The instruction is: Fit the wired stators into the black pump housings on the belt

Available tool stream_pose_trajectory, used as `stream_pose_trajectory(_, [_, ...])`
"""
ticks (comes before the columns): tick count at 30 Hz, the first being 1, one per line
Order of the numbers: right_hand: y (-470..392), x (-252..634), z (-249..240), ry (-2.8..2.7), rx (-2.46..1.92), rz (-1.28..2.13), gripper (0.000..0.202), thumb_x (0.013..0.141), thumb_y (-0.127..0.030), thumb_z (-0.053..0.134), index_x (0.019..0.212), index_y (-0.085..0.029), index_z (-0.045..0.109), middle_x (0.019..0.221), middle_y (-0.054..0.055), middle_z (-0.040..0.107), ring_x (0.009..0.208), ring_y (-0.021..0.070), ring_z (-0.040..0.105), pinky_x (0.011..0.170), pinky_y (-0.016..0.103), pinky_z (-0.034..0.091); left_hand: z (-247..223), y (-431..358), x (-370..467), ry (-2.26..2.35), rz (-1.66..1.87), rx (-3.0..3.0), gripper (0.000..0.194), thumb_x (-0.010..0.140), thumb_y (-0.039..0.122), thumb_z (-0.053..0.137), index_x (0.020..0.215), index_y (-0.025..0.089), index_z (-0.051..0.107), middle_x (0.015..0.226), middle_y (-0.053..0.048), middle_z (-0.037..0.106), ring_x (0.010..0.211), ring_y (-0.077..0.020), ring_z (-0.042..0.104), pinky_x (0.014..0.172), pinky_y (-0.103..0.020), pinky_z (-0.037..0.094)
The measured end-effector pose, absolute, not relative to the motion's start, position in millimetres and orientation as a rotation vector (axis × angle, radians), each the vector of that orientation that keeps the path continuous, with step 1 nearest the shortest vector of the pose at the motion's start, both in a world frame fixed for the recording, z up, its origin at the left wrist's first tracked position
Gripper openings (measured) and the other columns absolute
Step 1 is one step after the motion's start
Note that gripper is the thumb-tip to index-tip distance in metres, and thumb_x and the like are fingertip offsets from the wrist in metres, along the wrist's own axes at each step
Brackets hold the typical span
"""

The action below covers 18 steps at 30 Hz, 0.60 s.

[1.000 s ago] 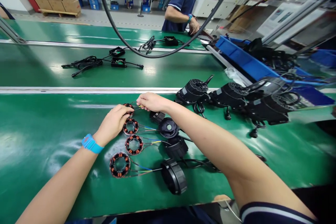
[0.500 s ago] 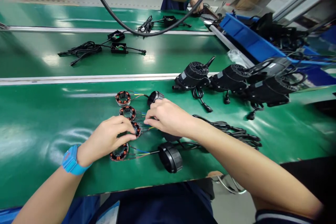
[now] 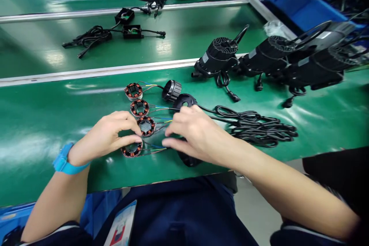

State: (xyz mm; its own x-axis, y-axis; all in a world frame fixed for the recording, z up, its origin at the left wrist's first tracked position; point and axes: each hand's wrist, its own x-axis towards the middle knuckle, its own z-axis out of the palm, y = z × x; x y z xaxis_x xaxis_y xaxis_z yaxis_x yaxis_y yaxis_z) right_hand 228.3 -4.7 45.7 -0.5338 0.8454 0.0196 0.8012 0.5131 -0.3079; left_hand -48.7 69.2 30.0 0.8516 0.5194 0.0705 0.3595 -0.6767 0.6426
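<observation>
The left hand (image 3: 111, 134) pinches the nearest copper-wound stator ring (image 3: 132, 150) on the green tabletop (image 3: 43, 123). The right hand (image 3: 193, 132), fingers loosely curled, touches its coloured lead wires (image 3: 154, 149). Step in hand: aligning the ring in its row; next, straighten the leads.

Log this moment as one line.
left hand: on nearest coil ring | right hand: at its wires | belt: three more rings

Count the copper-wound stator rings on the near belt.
4, in a slanted row. The farthest stator ring lies clear, the second ring and third ring follow toward the worker, and the nearest ring sits under the left hand. None seems hidden.
</observation>
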Motion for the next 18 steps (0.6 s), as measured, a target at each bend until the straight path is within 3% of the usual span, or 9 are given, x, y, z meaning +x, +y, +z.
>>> stream_pose_trajectory(2, [-25,236,44,-2.690,-1.353,0.381,0.048,0.082,-0.062,0.078,0.103,-0.020,0.075,0.095,0.007,0.066,0.091,0.0254,0.055,0.083,0.038,0.036,34,72,-57,0.625,0.239,2.381,0.019,0.096,0.044,0.067,0.097,0.025,0.072,0.099,-0.001,0.068,0.093,-0.0148,0.065,0.085,-0.025,0.050])
stream_pose_trajectory(4, [-41,243,40,-2.762,-1.362,0.305,0.066,0.072,-0.066,0.084,0.116,-0.018,0.071,0.107,0.009,0.065,0.096,0.0276,0.055,0.086,0.040,0.039,32,75,-62,0.664,0.208,2.414,0.022,0.097,0.045,0.065,0.100,0.025,0.072,0.101,-0.001,0.068,0.093,-0.0163,0.066,0.085,-0.027,0.051])
stream_pose_trajectory(10, [-57,244,37,-2.772,-1.529,0.035,0.052,0.077,-0.046,0.082,0.119,-0.018,0.067,0.112,0.011,0.066,0.094,0.0270,0.058,0.084,0.041,0.043,18,75,-59,0.782,0.193,2.507,0.030,0.101,0.050,0.055,0.108,0.025,0.070,0.101,-0.003,0.068,0.092,-0.0194,0.066,0.081,-0.031,0.052])
stream_pose_trajectory(14, [-55,239,38,-2.774,-1.648,-0.077,0.052,0.076,-0.047,0.083,0.115,-0.016,0.068,0.105,0.012,0.066,0.093,0.0298,0.061,0.081,0.043,0.044,17,70,-56,0.755,0.172,2.541,0.031,0.104,0.043,0.051,0.129,0.031,0.064,0.106,-0.003,0.068,0.097,-0.0191,0.066,0.084,-0.030,0.051])
stream_pose_trajectory(18, [-49,245,47,-2.780,-1.592,0.027,0.067,0.073,-0.056,0.087,0.120,-0.014,0.066,0.115,0.013,0.066,0.101,0.0308,0.063,0.085,0.044,0.048,16,68,-52,0.773,0.117,2.556,0.025,0.104,0.041,0.052,0.121,0.029,0.067,0.103,-0.003,0.068,0.097,-0.0201,0.065,0.086,-0.032,0.050])
